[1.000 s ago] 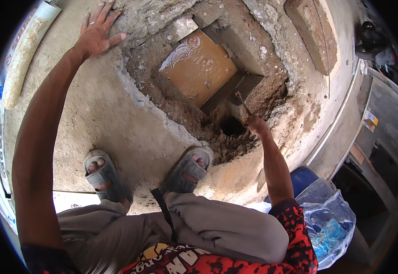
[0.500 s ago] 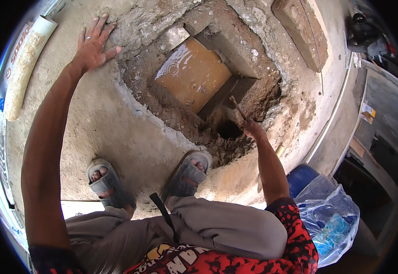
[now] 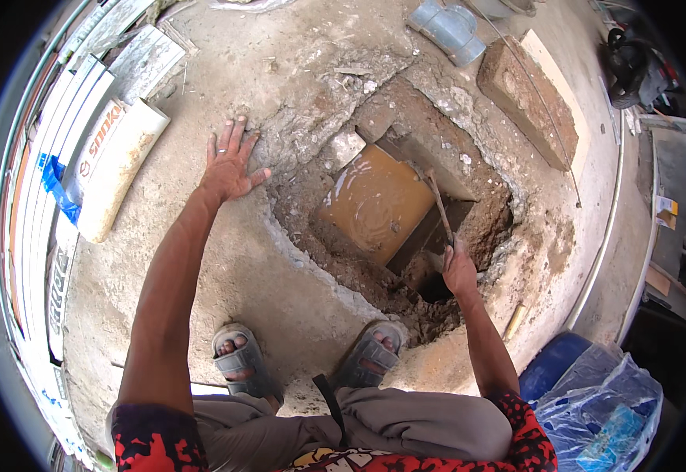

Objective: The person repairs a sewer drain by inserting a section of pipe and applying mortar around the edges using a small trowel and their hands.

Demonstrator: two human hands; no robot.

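Note:
My left hand (image 3: 231, 165) lies flat on the rough concrete floor (image 3: 201, 291), fingers spread, left of a broken-out pit. In my right hand (image 3: 459, 271) is a slim, stick-like tool (image 3: 440, 204), held at its near end and pointing away from me over the pit's right side. Its exact kind is unclear. Inside the pit, a square basin holds muddy brown water (image 3: 378, 204), bordered by grey walls. Just below my right hand, a dark hole (image 3: 435, 288) opens in the wet soil at the pit's near corner.
My sandalled feet (image 3: 370, 354) stand at the pit's near edge. A dirty white pipe (image 3: 126, 169) lies left, beside long panels. Beyond the pit are a grey pipe fitting (image 3: 449, 30) and a brick-like block (image 3: 527, 102). A clear plastic bag (image 3: 602, 409) sits near right, by a blue container (image 3: 553, 366).
My view has shifted, so the pit appears farther right and lower. My right hand has lifted slightly away from the dark hole, and more of the tool shows. My left hand stays flat.

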